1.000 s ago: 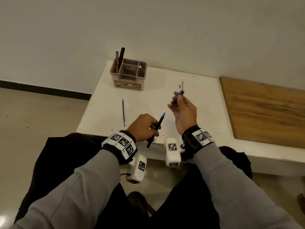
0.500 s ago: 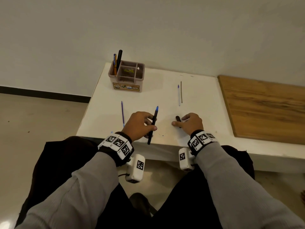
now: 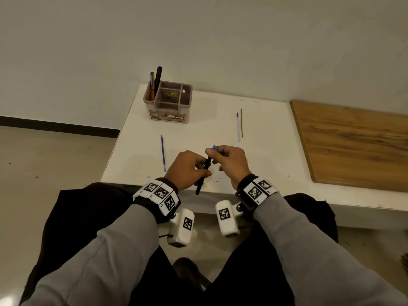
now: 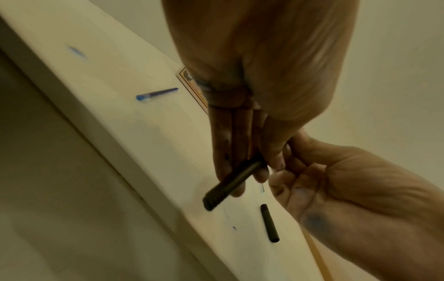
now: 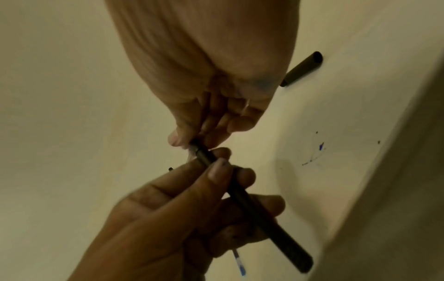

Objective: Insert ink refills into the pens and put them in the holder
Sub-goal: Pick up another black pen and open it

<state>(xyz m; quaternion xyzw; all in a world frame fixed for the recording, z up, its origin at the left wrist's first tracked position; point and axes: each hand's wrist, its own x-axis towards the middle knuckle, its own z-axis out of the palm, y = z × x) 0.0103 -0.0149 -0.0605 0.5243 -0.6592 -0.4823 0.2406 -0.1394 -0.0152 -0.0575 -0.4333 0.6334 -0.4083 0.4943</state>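
Note:
My left hand (image 3: 199,171) grips a black pen barrel (image 3: 202,177) that tilts up over the table's front edge. A blue-tipped ink refill (image 3: 213,147) sticks out of the barrel's top end, and my right hand (image 3: 212,152) pinches it between thumb and fingers. The right wrist view shows the fingertips (image 5: 176,138) right at the mouth of the barrel (image 5: 254,201). A short black pen piece (image 4: 269,222) lies loose on the table under my right hand. The brown holder (image 3: 169,107) stands at the back left with two pens in its left compartment.
Three loose refills lie on the white table (image 3: 269,151): a blue one (image 3: 163,153) to the left, another blue one (image 3: 238,127) and a dark one (image 3: 241,122) at the back right. A wooden board (image 3: 353,146) adjoins on the right. Ink specks mark the front edge.
My right hand left the short black piece on the table and rose to the blue refill end at the barrel's top. The left hand shifted slightly right with the barrel.

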